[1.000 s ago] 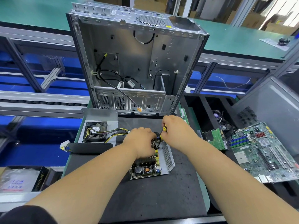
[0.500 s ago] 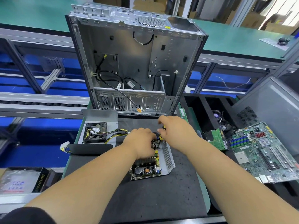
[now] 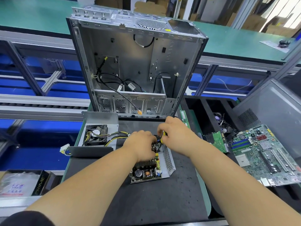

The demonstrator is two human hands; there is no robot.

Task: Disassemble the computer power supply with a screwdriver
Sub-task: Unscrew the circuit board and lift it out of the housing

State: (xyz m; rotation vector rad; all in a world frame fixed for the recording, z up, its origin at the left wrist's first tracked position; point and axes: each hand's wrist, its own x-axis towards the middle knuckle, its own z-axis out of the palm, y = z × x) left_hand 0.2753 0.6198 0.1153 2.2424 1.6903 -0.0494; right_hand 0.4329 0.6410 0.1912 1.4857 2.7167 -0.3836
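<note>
Power supply (image 3: 152, 167): opened, lid off; grey metal tray with perforated side wall at 3 o'clock; circuit board with capacitors and a copper coil exposed; flat on the black mat.
Power supply lid (image 3: 99, 128): grey metal, black fan fixed inside, yellow and black wires trailing; at 10 o'clock from the tray, apart from it.
Screwdriver (image 3: 163, 136): yellow and black handle, mostly hidden; over the tray's far end at 12 o'clock.

Empty computer case (image 3: 136, 66) upright at the table's far edge. Motherboard (image 3: 267, 154) off to the right, just beside a green circuit card (image 3: 218, 141). Box marked PRIME (image 3: 24, 183) lower left.
</note>
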